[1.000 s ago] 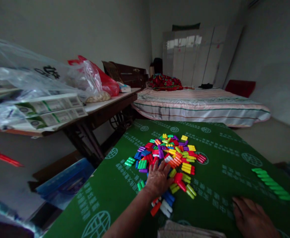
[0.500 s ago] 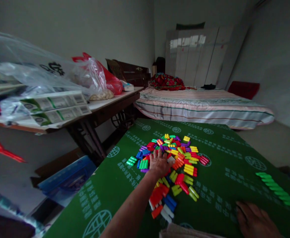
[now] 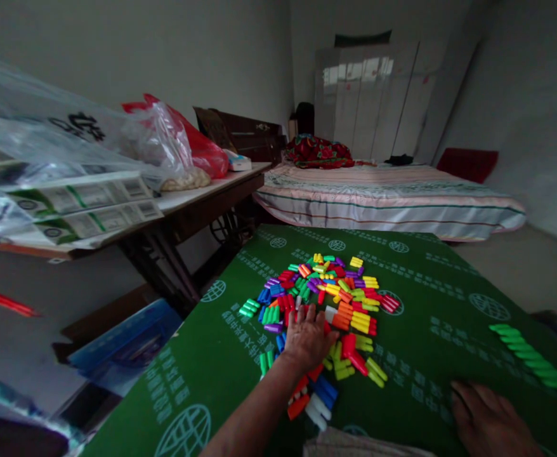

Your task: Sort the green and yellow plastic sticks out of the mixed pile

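My left hand (image 3: 306,337) lies palm down on a spread pile of bright plastic building pieces, its fingers stretched forward over red ones. What is under the palm is hidden. Around it are orange pieces (image 3: 342,315), a green piece (image 3: 271,315), a bent red piece (image 3: 353,353), and blue pieces (image 3: 325,392) by the wrist. My right hand (image 3: 490,419) rests on the green board (image 3: 412,343) near its front right edge, fingers loosely extended and apart from the pile. Beyond it lies a row of joined green pieces (image 3: 530,357).
On the left, a sewing-machine table (image 3: 183,202) carries boxes (image 3: 85,203), clear plastic and a red bag (image 3: 202,149). A blue box (image 3: 126,346) stands below it. Behind the board is a bed (image 3: 383,200) with striped covers. Cloth (image 3: 364,444) shows at the front edge.
My left hand has drawn back toward me over the pile, uncovering red, green and grey pieces beyond its fingertips. My right hand has stayed in place. The view has shifted slightly.
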### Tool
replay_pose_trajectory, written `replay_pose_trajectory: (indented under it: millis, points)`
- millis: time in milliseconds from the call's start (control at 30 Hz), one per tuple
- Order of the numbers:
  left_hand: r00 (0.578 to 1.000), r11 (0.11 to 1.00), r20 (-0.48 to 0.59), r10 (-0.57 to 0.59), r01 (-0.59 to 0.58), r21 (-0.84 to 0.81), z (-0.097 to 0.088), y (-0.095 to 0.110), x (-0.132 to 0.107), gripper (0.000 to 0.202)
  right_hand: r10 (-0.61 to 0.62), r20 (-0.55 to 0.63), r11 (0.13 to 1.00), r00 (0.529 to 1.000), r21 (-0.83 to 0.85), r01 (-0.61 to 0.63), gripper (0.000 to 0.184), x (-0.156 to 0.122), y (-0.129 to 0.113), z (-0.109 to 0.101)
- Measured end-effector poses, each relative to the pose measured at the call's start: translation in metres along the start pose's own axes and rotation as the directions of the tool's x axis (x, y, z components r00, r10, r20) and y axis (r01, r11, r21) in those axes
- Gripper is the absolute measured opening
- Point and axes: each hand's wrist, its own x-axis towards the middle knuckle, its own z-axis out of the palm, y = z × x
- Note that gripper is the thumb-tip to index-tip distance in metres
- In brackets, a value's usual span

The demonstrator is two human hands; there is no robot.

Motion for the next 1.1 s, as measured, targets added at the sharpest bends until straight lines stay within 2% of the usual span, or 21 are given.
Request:
replay_pose_trajectory:
  millis: [133, 233, 367, 467, 633, 833, 967, 1100]
  points:
    - [1.0, 1.0, -0.025, 0.002, -0.002, -0.003, 0.001, -0.002, 0.001, 0.061, -0.007, -0.019, 1.0, 1.0, -0.025, 0.006, 0.035, 0.003, -0.005, -0.006]
    - [0.996, 1.0, -0.084, -0.016, 0.016, 0.0, -0.003, -0.005, 0.007, 0.051, -0.018, -0.024, 0.999, 1.0, -0.029, 0.017, 0.036, 0.005, -0.007, -0.009]
    - [0.969, 0.987, -0.199, -0.144, 0.154, 0.034, -0.015, -0.016, 0.031, 0.038, 0.004, -0.024, 0.999, 1.0, -0.049, -0.005, 0.035, 0.006, -0.009, -0.011]
    - [0.944, 0.964, -0.23, -0.235, 0.257, 0.07, -0.021, -0.026, 0.055, 0.03, 0.021, -0.01, 0.998, 1.0, -0.061, -0.022, 0.035, 0.007, -0.011, -0.011]
    - [0.94, 0.942, -0.182, -0.287, 0.312, 0.125, -0.02, -0.031, 0.081, 0.027, 0.05, 0.002, 0.996, 0.999, -0.068, -0.05, 0.037, 0.009, -0.014, -0.012]
    - [0.95, 0.947, -0.143, -0.278, 0.296, 0.126, -0.02, -0.033, 0.081, 0.028, 0.079, 0.026, 0.995, 0.997, -0.07, -0.077, 0.038, 0.01, -0.018, -0.014]
    - [0.958, 0.959, -0.081, -0.274, 0.278, 0.055, -0.026, -0.038, 0.076, 0.029, 0.101, 0.046, 0.993, 0.994, -0.067, -0.098, 0.037, 0.01, -0.019, -0.015]
    - [0.955, 0.95, -0.032, -0.295, 0.29, -0.115, -0.032, -0.044, 0.072, 0.027, 0.109, 0.049, 0.992, 0.993, -0.068, -0.106, 0.036, 0.012, -0.021, -0.017]
